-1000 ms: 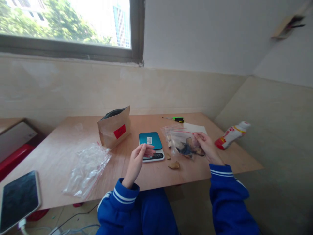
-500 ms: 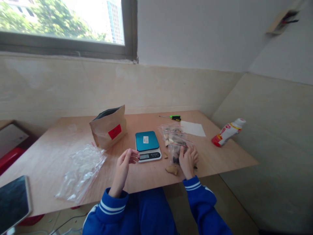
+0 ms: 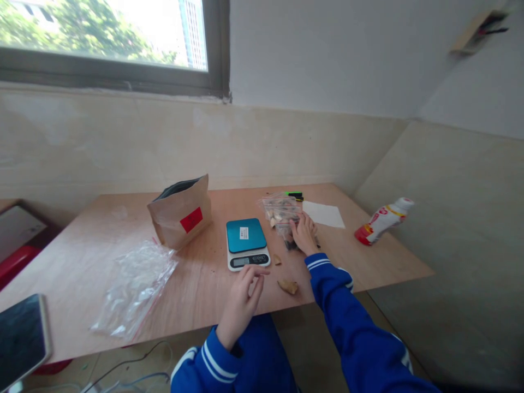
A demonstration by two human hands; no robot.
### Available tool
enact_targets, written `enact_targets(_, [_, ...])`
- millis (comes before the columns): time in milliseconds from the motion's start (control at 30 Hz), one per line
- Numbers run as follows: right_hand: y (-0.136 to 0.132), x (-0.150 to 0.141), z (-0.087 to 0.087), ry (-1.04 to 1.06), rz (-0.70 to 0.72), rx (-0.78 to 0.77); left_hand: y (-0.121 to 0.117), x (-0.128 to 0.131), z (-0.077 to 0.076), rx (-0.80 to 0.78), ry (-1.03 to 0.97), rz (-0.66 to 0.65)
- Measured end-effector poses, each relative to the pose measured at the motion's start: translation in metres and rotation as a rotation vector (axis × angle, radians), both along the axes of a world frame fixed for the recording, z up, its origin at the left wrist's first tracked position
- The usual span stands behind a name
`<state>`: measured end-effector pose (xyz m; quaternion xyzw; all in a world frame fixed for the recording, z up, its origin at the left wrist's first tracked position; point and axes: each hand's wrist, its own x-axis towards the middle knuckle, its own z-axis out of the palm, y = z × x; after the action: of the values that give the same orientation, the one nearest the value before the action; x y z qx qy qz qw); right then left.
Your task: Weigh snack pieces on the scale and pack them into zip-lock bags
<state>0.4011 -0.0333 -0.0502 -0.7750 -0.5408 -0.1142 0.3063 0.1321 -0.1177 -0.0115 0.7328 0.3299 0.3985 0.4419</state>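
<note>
My right hand (image 3: 303, 233) reaches across the wooden table (image 3: 204, 284) and rests on a filled clear zip bag (image 3: 278, 211), fingers curled on its near end; the bag holds pale and dark pieces. My left hand (image 3: 242, 301) hovers near the table's front edge, just in front of the small scale with a teal top (image 3: 246, 242), fingers loosely bent and apart, with nothing in them. Two loose brown pieces (image 3: 289, 285) lie on the table between my hands.
A brown paper pouch with a red label (image 3: 182, 211) stands left of the scale. Empty clear bags (image 3: 135, 286) lie at left. A green-handled screwdriver (image 3: 293, 195), white paper (image 3: 323, 214) and a tipped white bottle (image 3: 382, 221) sit at right. A phone (image 3: 20, 338) lies at bottom left.
My right hand has carried the filled bag from near the front edge to farther back, right of the scale. My left hand dropped lower and moved right, toward the front edge.
</note>
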Motion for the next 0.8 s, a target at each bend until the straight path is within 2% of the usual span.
enact_targets(100, [-0.035, -0.016, 0.01, 0.059, 0.146, 0.02, 0.009, -0.021, -0.004, -0.042, 0.021, 0.117])
enact_targets(133, [-0.053, -0.023, 0.012, 0.109, 0.262, -0.03, 0.012, -0.03, -0.005, -0.051, 0.027, 0.161])
enact_targets(200, [-0.089, -0.039, 0.011, 0.191, 0.541, -0.226, 0.018, -0.048, -0.006, -0.078, 0.03, 0.254])
enact_targets(233, [-0.106, -0.046, 0.008, 0.226, 0.61, -0.304, 0.02, -0.057, -0.006, -0.093, 0.027, 0.296])
enact_targets(300, [-0.13, -0.055, 0.001, 0.27, 0.626, -0.389, 0.022, -0.072, -0.004, -0.112, 0.016, 0.35])
enact_targets(400, [-0.143, -0.055, -0.006, 0.309, 0.586, -0.408, 0.021, -0.089, 0.0, -0.123, 0.017, 0.4])
enact_targets(467, [-0.137, -0.051, -0.003, 0.326, 0.589, -0.396, 0.019, -0.097, 0.002, -0.126, 0.026, 0.432])
enact_targets(567, [-0.11, -0.051, 0.014, 0.322, 0.614, -0.322, 0.017, -0.104, 0.001, -0.121, 0.025, 0.442])
enact_targets(700, [-0.043, -0.074, 0.038, 0.296, 0.675, -0.129, 0.014, -0.104, 0.0, -0.151, 0.026, 0.418])
enact_targets(800, [0.007, -0.096, 0.039, 0.249, 0.704, -0.102, 0.012, -0.106, 0.003, -0.163, 0.037, 0.387])
